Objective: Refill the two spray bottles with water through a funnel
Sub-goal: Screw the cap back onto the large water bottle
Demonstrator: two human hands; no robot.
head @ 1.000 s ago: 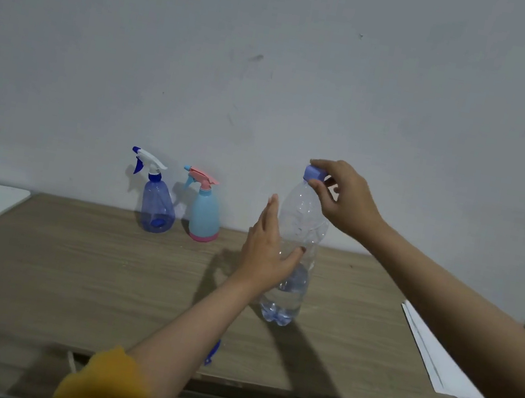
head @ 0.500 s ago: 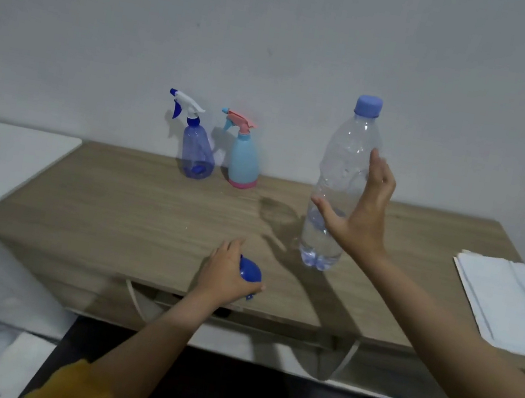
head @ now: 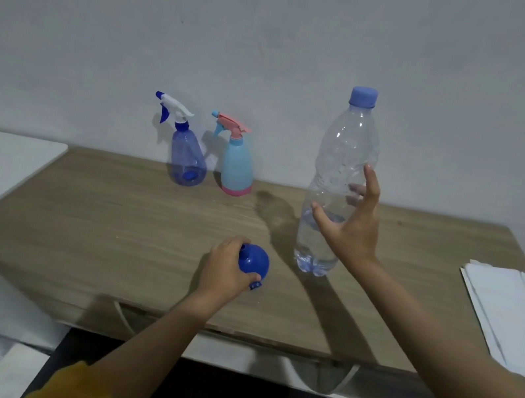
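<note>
A: While the left hand [head: 228, 271] is curling round the blue funnel [head: 253, 261] near the bench's [head: 77, 220] front edge, where are the sprayers sitting?

B: Both are standing upright at the back by the wall, beyond and left of the hands: the clear blue sprayer [head: 186, 155] and, just beside it on its right, the pale blue sprayer [head: 237, 166] with the pink base. Heads on, long axes vertical. The left hand is lying nearer to them.

A: And the right hand [head: 350, 227]?

B: It is hovering spread-fingered at the water bottle [head: 340, 184], gripping nothing; whether it is touching, I cannot tell. That bottle is thin, crinkled clear plastic, tall, capped, holding water only low down.

A: The funnel?

B: Smooth hard plastic, lying bowl-down; its spout is hidden.
</note>
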